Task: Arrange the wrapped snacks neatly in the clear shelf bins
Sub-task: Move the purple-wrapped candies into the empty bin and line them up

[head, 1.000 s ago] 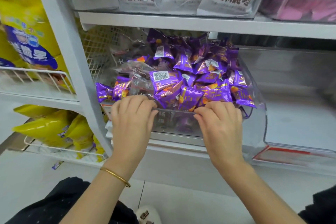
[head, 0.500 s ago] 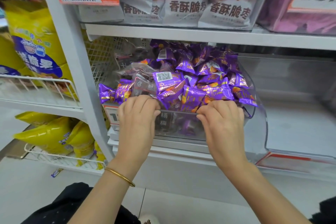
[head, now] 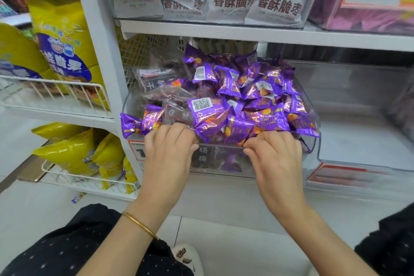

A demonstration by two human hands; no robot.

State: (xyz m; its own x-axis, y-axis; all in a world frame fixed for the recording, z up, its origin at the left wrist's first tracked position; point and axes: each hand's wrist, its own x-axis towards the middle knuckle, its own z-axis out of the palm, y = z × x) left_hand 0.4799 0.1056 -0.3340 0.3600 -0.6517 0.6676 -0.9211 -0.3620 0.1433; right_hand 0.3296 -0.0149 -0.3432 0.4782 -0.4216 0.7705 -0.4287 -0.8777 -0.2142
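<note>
Both your hands are curled over the front rim of the clear bin [head: 312, 105], the left hand [head: 168, 148] near its front left corner and the right hand [head: 274, 154] toward the front right, fingers hooked on the rim, probably to steady or slide it. One bin is in hand; a second, bare one [head: 358, 119] stands just beside it. Purple wrapped snacks [head: 246, 96], too many to count, fill the right and front; a few dark clear-wrapped packs [head: 156, 78] lie at the back left. One purple snack [head: 131, 124] hangs over the front left corner.
</note>
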